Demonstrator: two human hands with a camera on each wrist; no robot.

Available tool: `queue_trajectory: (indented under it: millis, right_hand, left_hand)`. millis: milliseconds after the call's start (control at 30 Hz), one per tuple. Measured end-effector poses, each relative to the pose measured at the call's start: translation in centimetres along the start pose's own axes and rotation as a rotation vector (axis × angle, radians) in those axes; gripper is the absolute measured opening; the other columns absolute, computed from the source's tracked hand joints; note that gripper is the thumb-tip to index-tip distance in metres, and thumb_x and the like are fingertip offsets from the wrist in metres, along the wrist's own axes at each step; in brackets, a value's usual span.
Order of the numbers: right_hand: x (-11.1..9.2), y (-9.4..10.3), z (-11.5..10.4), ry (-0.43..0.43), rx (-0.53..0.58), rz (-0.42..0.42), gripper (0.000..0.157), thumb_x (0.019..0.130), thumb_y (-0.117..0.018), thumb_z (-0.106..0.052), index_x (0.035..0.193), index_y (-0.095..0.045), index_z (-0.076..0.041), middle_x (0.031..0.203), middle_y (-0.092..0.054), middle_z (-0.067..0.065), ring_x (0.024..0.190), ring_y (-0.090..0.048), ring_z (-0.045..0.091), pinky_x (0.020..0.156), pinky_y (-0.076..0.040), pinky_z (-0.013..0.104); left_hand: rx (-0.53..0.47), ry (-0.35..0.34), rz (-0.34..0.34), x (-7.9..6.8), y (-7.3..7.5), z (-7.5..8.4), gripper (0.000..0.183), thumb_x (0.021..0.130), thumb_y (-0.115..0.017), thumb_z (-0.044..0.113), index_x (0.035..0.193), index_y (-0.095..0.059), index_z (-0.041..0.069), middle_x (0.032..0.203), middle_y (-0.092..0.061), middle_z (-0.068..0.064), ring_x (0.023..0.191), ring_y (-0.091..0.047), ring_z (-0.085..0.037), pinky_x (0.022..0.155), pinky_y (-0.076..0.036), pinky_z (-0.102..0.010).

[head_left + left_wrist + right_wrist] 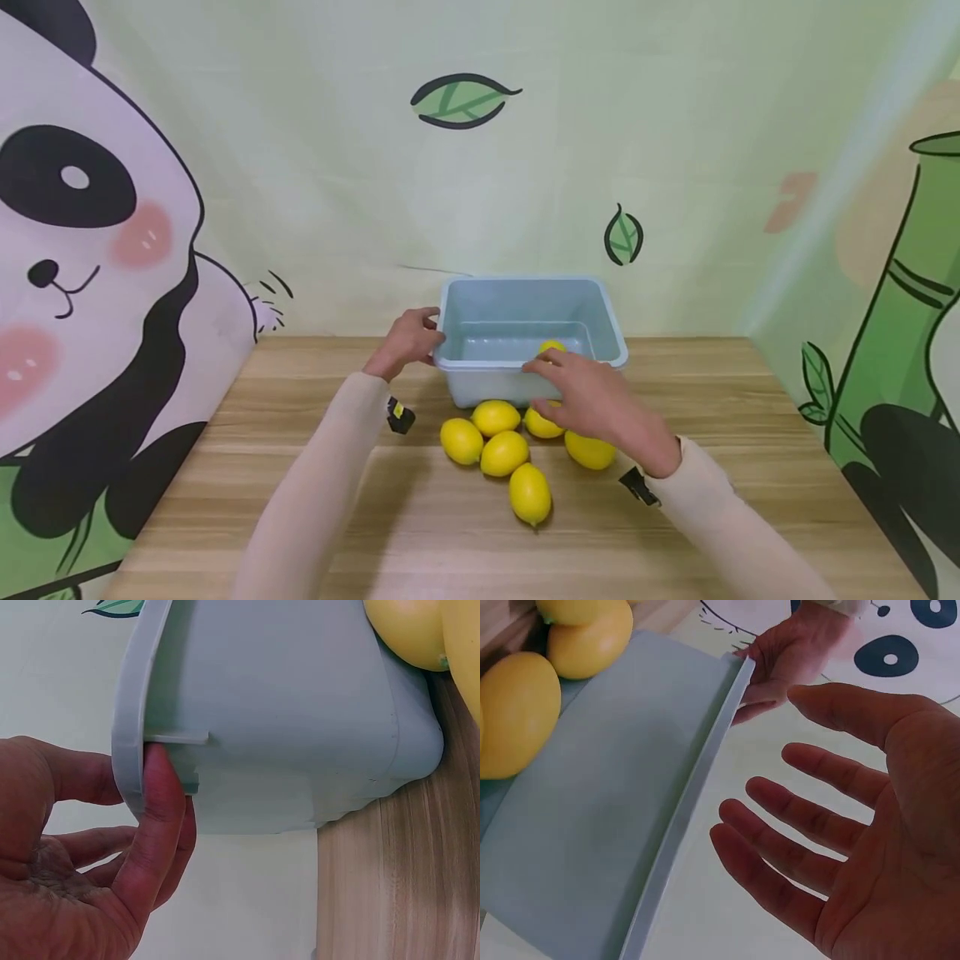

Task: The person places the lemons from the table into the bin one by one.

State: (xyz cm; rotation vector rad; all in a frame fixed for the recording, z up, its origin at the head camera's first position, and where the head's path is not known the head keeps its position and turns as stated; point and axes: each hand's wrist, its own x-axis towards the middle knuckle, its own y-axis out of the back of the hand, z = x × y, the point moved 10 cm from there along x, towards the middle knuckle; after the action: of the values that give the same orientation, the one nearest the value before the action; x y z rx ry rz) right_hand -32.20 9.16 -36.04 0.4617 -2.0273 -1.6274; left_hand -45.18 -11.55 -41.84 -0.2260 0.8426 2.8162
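A light blue plastic bin [480, 385] stands at the back of the table, with one lemon [552, 345] visible inside. My left hand [408, 340] grips its left rim; in the left wrist view, thumb and fingers [156, 825] pinch the rim from both sides. Over the front rim is my right hand [600, 398], which holds nothing; the right wrist view shows its fingers [810, 817] spread and gently bent. Several lemons [504, 454] lie on the table before the bin. The right hand partly covers two of them.
The wooden table [315, 517] meets a printed cloth backdrop [337, 208] just behind the bin. One lemon [530, 494] lies closer to the front than the others. A black wrist device [401, 415] is at the left cuff, another [639, 486] at the right.
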Motion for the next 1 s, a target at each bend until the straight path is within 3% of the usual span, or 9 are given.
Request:
queue_trajectory:
  millis: [300,433,633,867,1000]
  right_hand:
    - [-1.0,-1.2,-1.9,0.121,0.013,-0.009,0.045,0.087,-0.072,-0.039,0.127,-0.065,-0.019,0.128,-0.063,0.002,0.111,-0.062,0.023,0.090,-0.055,0.042]
    - [-1.4,-2.0,-2.4,0.172,0.000,0.003,0.043,0.087,-0.071,-0.041,0.124,-0.066,-0.019,0.122,-0.065,0.001,0.107,-0.063,0.021,0.085,-0.056,0.039]
    - [-1.9,-2.9,-2.6,0.178,0.022,0.014,0.040,0.086,-0.071,-0.041,0.122,-0.067,-0.022,0.120,-0.066,0.000,0.103,-0.064,0.019,0.081,-0.056,0.036]
    - [-2.7,-4.5,-3.2,0.177,0.013,-0.033,0.041,0.086,-0.070,-0.042,0.122,-0.068,-0.022,0.124,-0.064,0.000,0.100,-0.063,0.017,0.068,-0.054,0.029]
    - [-3.1,-5.4,-3.4,0.169,-0.001,-0.047,0.041,0.085,-0.070,-0.042,0.122,-0.067,-0.023,0.124,-0.063,0.000,0.107,-0.062,0.020,0.071,-0.056,0.035]
  left_hand:
    - [-0.006,0.009,-0.005,0.0,-0.2,-0.1,0.064,0.094,-0.056,0.009,0.153,-0.033,0.008,0.134,-0.052,-0.022,0.109,-0.062,-0.034,0.074,-0.062,-0.034]
    - [-0.007,0.006,-0.013,0.0,-0.2,-0.1,0.063,0.094,-0.056,0.009,0.153,-0.033,0.008,0.134,-0.052,-0.022,0.111,-0.062,-0.036,0.074,-0.062,-0.034]
    - [-0.014,-0.007,-0.003,0.1,0.1,0.2,0.063,0.093,-0.057,0.009,0.152,-0.034,0.007,0.134,-0.053,-0.023,0.116,-0.061,-0.040,0.074,-0.062,-0.036]
    - [-0.023,0.008,-0.019,0.2,-0.1,-0.1,0.063,0.095,-0.056,0.009,0.153,-0.032,0.007,0.136,-0.051,-0.022,0.118,-0.059,-0.041,0.076,-0.062,-0.036]
    - [-0.026,0.008,-0.020,0.2,-0.3,-0.2,0.064,0.095,-0.057,0.010,0.153,-0.032,0.008,0.135,-0.052,-0.022,0.118,-0.059,-0.042,0.076,-0.062,-0.036]
